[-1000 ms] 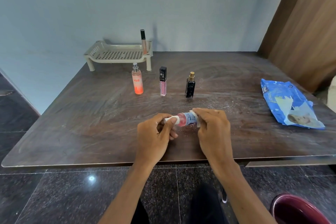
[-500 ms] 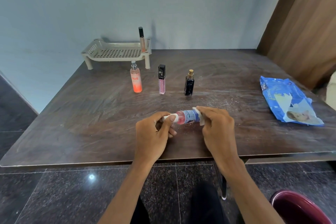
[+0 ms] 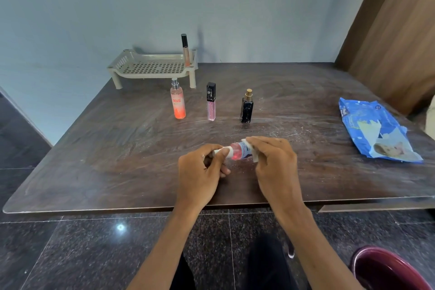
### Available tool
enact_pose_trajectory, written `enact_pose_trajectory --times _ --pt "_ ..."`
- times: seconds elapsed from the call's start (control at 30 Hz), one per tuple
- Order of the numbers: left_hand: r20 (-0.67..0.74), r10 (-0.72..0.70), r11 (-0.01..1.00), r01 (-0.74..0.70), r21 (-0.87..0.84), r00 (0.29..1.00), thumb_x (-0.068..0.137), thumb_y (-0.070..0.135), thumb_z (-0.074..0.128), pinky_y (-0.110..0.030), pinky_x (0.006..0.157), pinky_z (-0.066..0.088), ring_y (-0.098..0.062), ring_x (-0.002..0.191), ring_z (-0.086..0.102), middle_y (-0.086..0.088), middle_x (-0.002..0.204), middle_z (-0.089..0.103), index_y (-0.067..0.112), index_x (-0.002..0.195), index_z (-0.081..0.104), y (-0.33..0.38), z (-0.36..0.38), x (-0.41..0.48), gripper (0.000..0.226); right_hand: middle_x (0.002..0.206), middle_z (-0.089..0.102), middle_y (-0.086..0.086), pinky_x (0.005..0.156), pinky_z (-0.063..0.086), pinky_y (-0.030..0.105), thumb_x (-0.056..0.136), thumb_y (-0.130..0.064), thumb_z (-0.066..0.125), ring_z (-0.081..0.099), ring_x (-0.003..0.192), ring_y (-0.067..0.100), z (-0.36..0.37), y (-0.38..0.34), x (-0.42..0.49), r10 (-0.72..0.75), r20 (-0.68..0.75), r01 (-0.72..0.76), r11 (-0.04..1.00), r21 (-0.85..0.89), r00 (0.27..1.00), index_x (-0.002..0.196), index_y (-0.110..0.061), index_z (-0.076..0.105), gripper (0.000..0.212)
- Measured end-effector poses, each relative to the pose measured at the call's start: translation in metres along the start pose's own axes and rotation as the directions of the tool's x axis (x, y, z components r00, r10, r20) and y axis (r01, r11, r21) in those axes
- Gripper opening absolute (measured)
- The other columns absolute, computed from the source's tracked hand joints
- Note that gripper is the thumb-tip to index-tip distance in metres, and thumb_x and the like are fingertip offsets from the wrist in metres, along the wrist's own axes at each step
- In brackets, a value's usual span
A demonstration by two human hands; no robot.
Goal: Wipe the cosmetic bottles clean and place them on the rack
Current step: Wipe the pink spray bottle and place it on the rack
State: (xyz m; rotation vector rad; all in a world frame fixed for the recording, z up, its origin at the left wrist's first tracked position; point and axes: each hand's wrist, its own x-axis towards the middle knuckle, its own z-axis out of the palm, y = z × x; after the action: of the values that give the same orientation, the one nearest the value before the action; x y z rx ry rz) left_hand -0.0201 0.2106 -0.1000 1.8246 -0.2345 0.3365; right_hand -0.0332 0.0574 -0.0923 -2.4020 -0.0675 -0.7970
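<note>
The small pink bottle (image 3: pixel 239 152) lies sideways between both hands above the table's (image 3: pixel 94 160) near edge — left hand (image 3: pixel 200 172) pinches its white cap, right hand (image 3: pixel 274 162) wraps a white wipe (image 3: pixel 254 155) round its base — rack (image 3: pixel 153 66) far beyond.

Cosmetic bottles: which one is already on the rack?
The slim black-capped tube, standing at the rack's right end; every other bottle is off the rack.
</note>
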Motion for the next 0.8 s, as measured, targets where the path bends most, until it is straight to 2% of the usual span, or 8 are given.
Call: enact_pose_trajectory --times 0.13,0.2,0.4,0.53,0.67,0.8 --pt "-0.002 0.014 1.000 -0.014 0.002 1.000 0.087 0.045 0.059 -0.019 0.056 0.056 -0.007 0.055 0.070 0.000 0.062 0.073 0.010 0.101 0.076 -0.001 0.001 0.001 0.041 0.109 0.070 0.003 0.078 0.049 0.028 0.088 0.002 0.061 0.054 0.098 0.022 0.000 0.006 0.001 0.052 -0.029 -0.053 0.998 -0.038 0.998 0.114 -0.008 0.070 0.029" --pt "-0.006 0.022 1.000 -0.022 0.021 1.000 0.088 0.045 0.060 -0.020 0.057 0.057 -0.007 0.055 0.070 0.001 0.062 0.072 0.010 0.101 0.076 -0.002 0.000 0.000 0.040 0.109 0.070 0.004 0.077 0.051 0.031 0.086 0.002 0.064 0.053 0.097 0.022 0.007 -0.004 -0.003 0.003 -0.025 -0.005 0.998 -0.055 1.000 0.114 -0.006 0.070 0.030" --pt "-0.009 0.015 0.996 -0.014 0.086 1.000 0.095 0.039 0.060 -0.026 0.060 0.059 -0.007 0.054 0.068 0.004 0.062 0.072 0.014 0.096 0.076 -0.005 -0.001 0.002 0.029 0.105 0.070 0.004 0.075 0.050 0.021 0.075 0.010 0.072 0.057 0.096 0.025 0.016 -0.022 -0.008 -0.158 0.008 0.158 0.987 -0.002 0.987 0.106 -0.005 0.073 0.034" --pt "-0.003 0.020 0.998 -0.020 0.062 1.000 0.090 0.050 0.055 -0.022 0.059 0.057 -0.005 0.054 0.068 0.004 0.061 0.072 0.013 0.096 0.076 -0.001 -0.001 0.000 0.042 0.105 0.071 0.003 0.078 0.038 0.011 0.084 0.001 0.065 0.056 0.097 0.022 0.002 -0.010 -0.002 -0.067 0.026 0.066 0.997 0.025 0.997 0.110 -0.006 0.072 0.028" --pt "-0.004 0.019 0.998 -0.019 0.060 1.000 0.088 0.054 0.053 -0.022 0.058 0.058 -0.004 0.055 0.069 0.005 0.061 0.072 0.013 0.098 0.075 -0.001 0.000 0.000 0.048 0.107 0.071 0.002 0.078 0.036 0.014 0.088 0.001 0.060 0.055 0.097 0.020 -0.007 0.012 0.000 0.046 0.000 -0.046 0.999 -0.004 0.999 0.112 -0.009 0.071 0.029" --pt "-0.019 0.030 0.998 -0.029 0.049 0.999 0.089 0.052 0.054 -0.018 0.056 0.056 -0.004 0.055 0.070 0.004 0.061 0.072 0.011 0.098 0.075 -0.001 0.001 -0.001 0.047 0.106 0.071 0.005 0.075 0.032 0.007 0.087 0.002 0.062 0.055 0.096 0.023 -0.001 0.007 -0.001 0.018 -0.005 -0.018 0.998 -0.053 1.000 0.112 -0.006 0.071 0.028"
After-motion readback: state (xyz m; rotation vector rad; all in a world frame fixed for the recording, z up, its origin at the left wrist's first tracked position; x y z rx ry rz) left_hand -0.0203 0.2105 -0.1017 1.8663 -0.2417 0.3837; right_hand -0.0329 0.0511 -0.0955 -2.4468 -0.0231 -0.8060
